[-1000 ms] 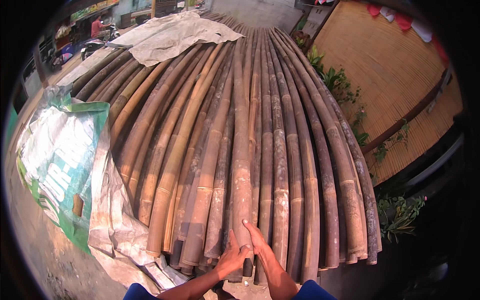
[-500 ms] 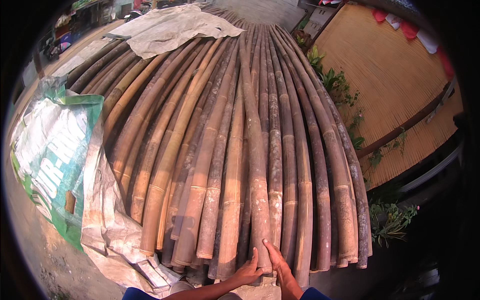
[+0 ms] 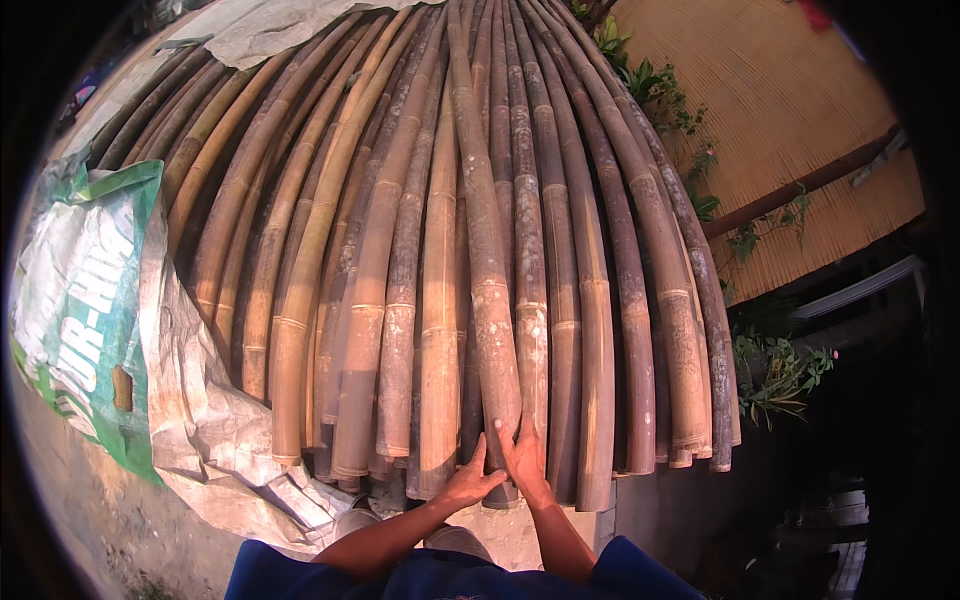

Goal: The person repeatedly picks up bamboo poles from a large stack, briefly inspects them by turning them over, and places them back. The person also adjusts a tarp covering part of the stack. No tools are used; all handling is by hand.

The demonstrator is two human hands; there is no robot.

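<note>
A large stack of long brown bamboo poles fans out before me, cut ends toward me. One bamboo pole (image 3: 487, 330) lies on top near the middle, slanting slightly across its neighbours. At its near end my left hand (image 3: 468, 484) is closed against the left side, thumb pointing up along it. My right hand (image 3: 528, 462) wraps the right side of that same end, its thumb on the upper surface. The fingers beneath the pole are hidden. Both forearms reach up from my dark blue sleeves.
A printed green and white sheet (image 3: 105, 290) and a pale crumpled tarp (image 3: 200, 380) drape the stack's left side. Another pale cover (image 3: 270, 25) lies across the far poles. Right of the stack are leafy plants (image 3: 775, 370) and a woven yellow-brown panel (image 3: 770, 120).
The view has tilted downward, so poles and hands sit higher in the picture and more of my forearms shows. Both hands stay on the same pole's end.
</note>
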